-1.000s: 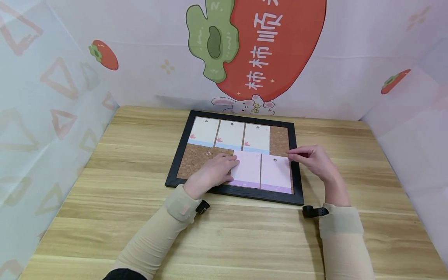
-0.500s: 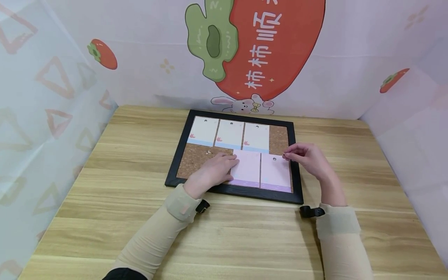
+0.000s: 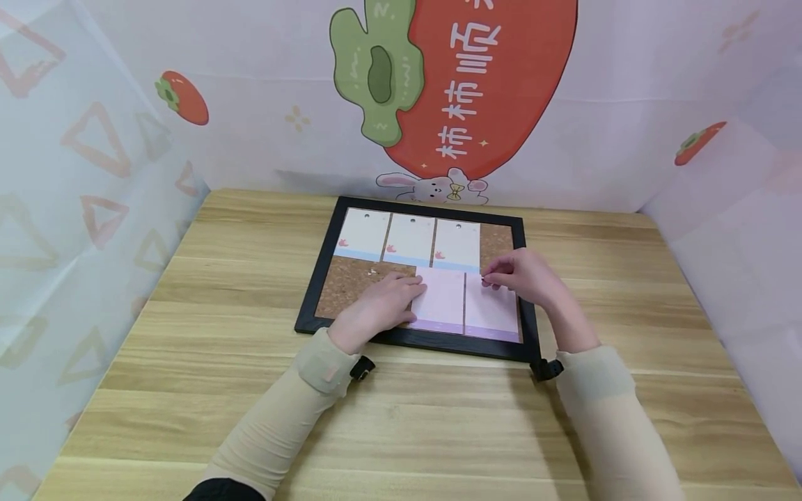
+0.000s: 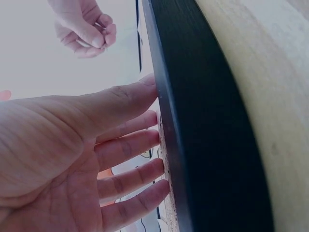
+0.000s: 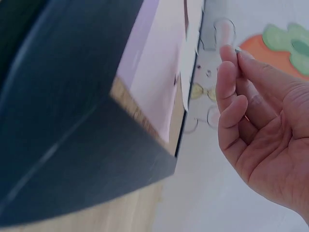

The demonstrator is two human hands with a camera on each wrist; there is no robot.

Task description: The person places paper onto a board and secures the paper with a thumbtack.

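My left hand [image 3: 379,306] rests at the left edge of a pink-purple card [image 3: 438,299], its fingertips [image 4: 154,137] touching the corkboard [image 3: 341,289] and card edge. Between thumb and forefinger, my right hand [image 3: 523,275] pinches a small silver thumbtack [image 5: 238,50], mostly hidden by the fingertips. That hand hovers over the second pink-purple card [image 3: 491,309], whose top it partly covers. Along the top of the board hang white cards [image 3: 363,233], each with a round silver tack near its upper edge.
A black frame [image 3: 416,339] surrounds the corkboard, which lies on a wooden table [image 3: 426,417]. Tiny light bits [image 3: 372,271] sit on bare cork left of the pink-purple cards. Behind stands a printed cloth backdrop [image 3: 250,132].
My right hand has moved left from beyond the board's right side to over the second pink-purple card, still pinching the thumbtack. My left hand has stayed in place.
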